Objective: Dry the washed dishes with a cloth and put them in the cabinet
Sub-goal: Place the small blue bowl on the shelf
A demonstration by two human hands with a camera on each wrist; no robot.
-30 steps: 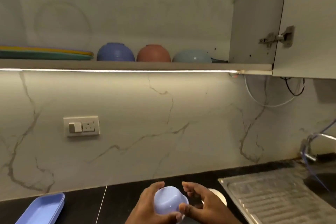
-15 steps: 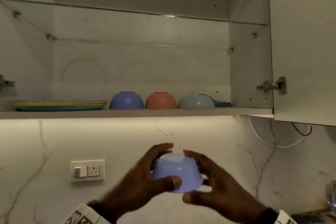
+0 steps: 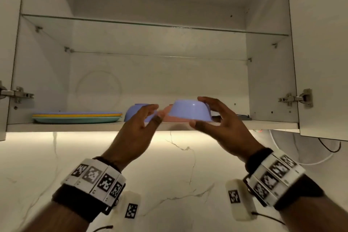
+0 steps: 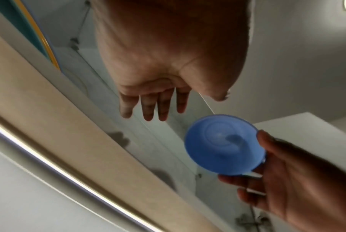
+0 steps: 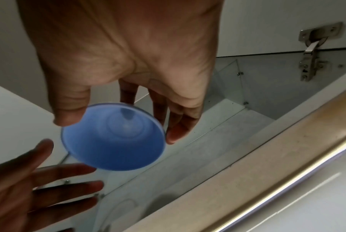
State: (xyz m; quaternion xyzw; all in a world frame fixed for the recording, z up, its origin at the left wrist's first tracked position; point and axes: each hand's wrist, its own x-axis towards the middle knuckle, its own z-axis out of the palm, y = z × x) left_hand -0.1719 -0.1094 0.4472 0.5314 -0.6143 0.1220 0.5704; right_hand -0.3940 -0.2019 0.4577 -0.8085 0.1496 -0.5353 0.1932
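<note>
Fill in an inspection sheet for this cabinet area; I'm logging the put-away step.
Surface: pale cabinet shelf, glass shelf above.
Job's things: lilac plastic bowl held upside down at shelf edge; pink upturned bowl and blue upturned bowl behind; stacked flat plates at left.
Clutter: nothing seen.
Grippers: right hand grips the bowl; left hand open beside it, apart.
Cables: white cable and black cable under cabinet.
Surroundings: veined marble wall, open doors.
</note>
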